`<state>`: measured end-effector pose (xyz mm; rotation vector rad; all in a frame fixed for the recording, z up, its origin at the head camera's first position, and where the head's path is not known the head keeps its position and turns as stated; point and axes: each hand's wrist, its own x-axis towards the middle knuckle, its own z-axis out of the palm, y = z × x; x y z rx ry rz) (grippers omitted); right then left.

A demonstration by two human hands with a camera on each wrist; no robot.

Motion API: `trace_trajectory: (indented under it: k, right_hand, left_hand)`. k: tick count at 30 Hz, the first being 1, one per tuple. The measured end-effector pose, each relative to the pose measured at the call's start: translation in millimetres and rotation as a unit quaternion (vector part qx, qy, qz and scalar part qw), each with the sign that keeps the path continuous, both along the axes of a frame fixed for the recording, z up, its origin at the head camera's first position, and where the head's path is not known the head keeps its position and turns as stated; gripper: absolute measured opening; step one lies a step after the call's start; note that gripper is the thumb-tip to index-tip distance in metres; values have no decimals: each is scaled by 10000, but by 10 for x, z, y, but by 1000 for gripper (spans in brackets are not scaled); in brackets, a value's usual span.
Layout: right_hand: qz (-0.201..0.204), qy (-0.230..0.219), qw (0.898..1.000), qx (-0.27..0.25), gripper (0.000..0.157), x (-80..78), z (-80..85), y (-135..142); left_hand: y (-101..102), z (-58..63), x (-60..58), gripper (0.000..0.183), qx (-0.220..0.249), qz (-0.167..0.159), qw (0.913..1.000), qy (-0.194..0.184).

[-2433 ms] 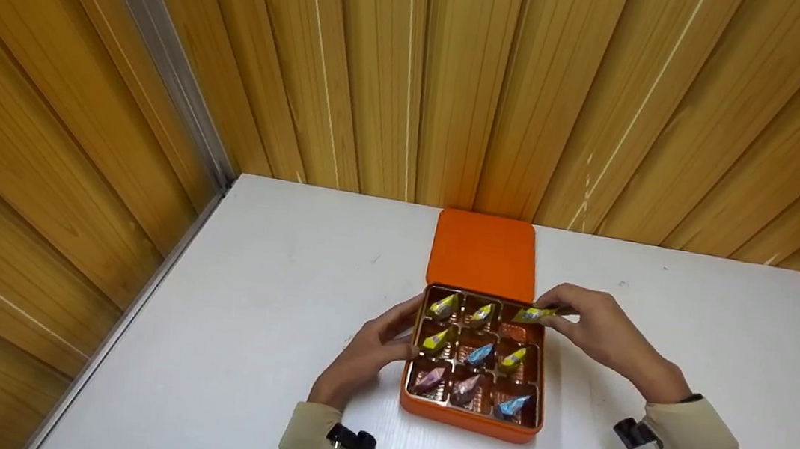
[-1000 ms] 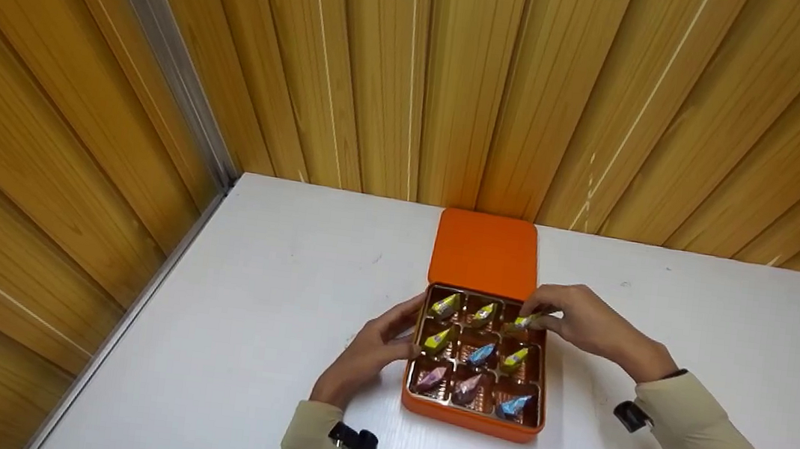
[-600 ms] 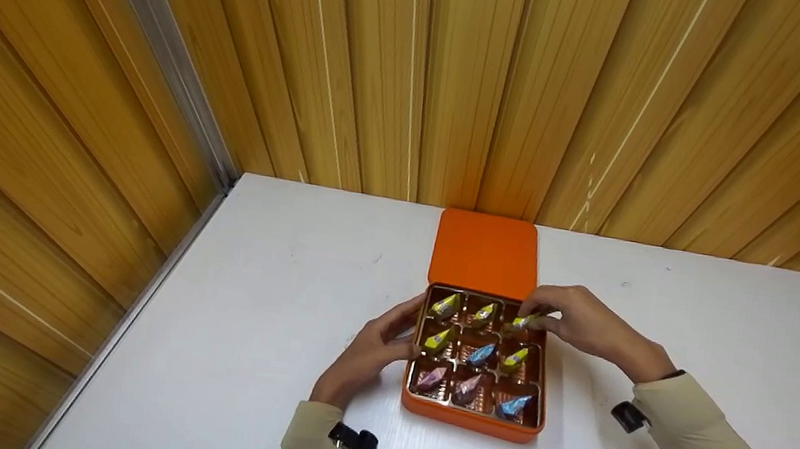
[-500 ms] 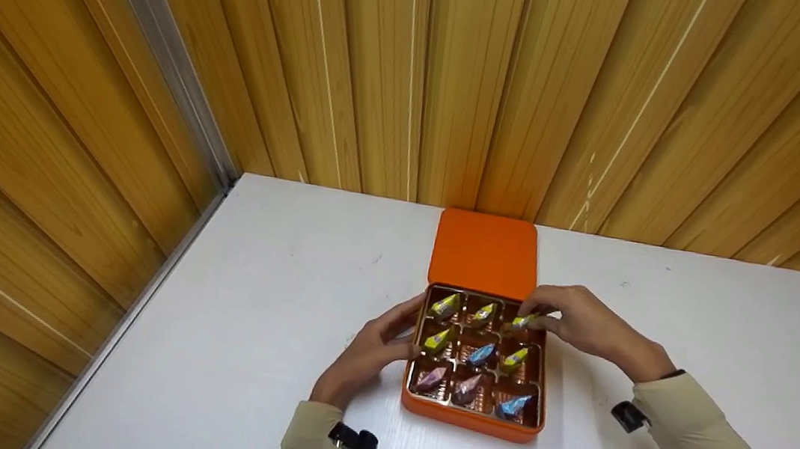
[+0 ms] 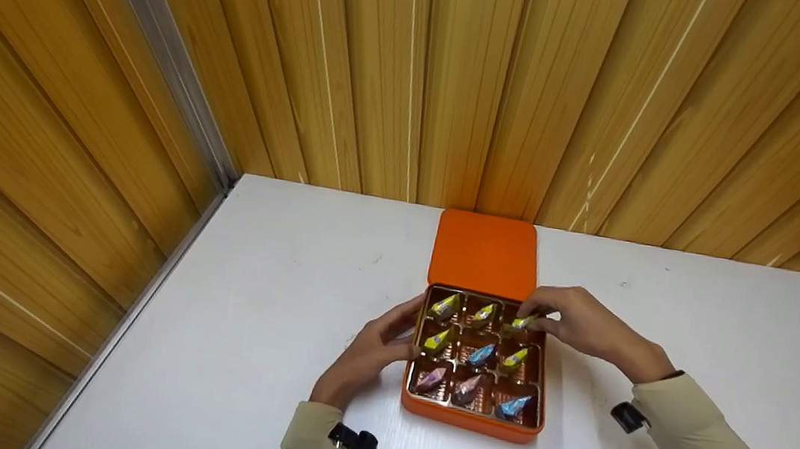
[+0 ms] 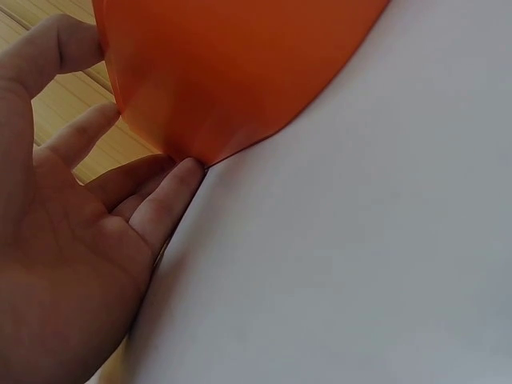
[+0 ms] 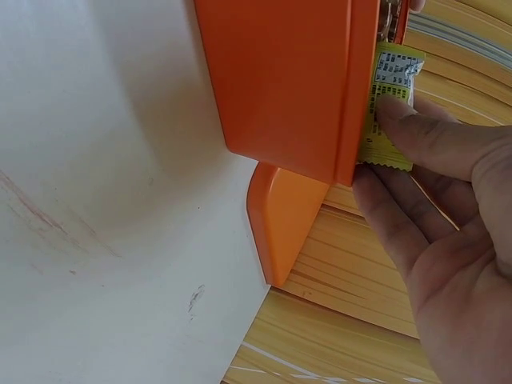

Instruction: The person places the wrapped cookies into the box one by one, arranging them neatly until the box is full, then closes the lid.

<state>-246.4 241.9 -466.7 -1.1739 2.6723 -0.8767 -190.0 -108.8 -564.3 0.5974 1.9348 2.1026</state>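
An orange tin [image 5: 471,423] with a brown divided tray lies on a white table in the head view. Its compartments hold small wrapped sweets in yellow, blue and pink. My right hand [image 5: 588,325] pinches a yellow-wrapped sweet [image 5: 522,323] between thumb and fingers at the back right compartment. The right wrist view shows that sweet [image 7: 392,104] at the tin's rim, printed with dark text, under my thumb. My left hand [image 5: 369,353] rests against the tin's left side, its fingertips touching the orange wall [image 6: 232,72] in the left wrist view.
The tin's orange lid [image 5: 485,253] stands folded back behind it, close to the wood-panelled wall [image 5: 460,96]. White table [image 5: 271,300] stretches to both sides. Black straps with small mounts [image 5: 354,441] sit at my wrists.
Since the earliest frame my right hand has moved slightly left and lowered the yellow-wrapped sweet into the back right compartment. Over the last second both hands have stayed almost still.
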Motion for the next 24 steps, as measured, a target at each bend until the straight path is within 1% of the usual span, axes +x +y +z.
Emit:
trace_trajectory:
  k: [16,24]
  right_hand:
    - [-105,-52,9999,9,22,14,-19,-5]
    - [-239,-284,9992,-133,20,49,-31,-8]
  left_hand:
    - [9,-14,0,81,-38,48,9998,-174]
    - [2,-34,-1,81,-37,7,9999,-118]
